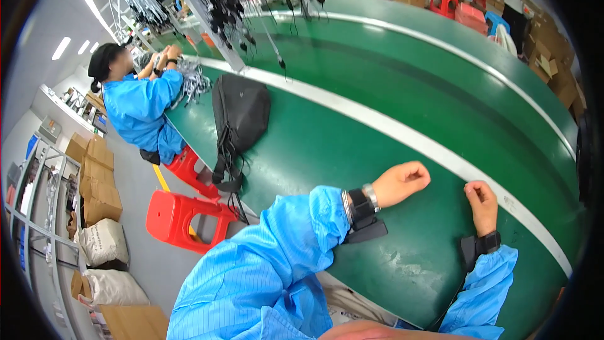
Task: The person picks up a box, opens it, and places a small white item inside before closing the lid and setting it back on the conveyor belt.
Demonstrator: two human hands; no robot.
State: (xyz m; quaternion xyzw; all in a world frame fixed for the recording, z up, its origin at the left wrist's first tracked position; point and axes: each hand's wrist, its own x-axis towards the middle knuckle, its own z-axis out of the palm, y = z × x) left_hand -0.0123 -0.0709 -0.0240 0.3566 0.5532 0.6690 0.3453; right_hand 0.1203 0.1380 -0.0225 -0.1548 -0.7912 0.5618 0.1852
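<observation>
While your bare left hand (397, 185) and right hand (483, 209) curl half-open, apparently empty, hold both relaxed above the glossy green desk (308, 154).

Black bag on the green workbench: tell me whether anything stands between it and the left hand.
Nothing visible stands between the left hand and the black bag; only the surface of the green workbench stretches between them.
</observation>
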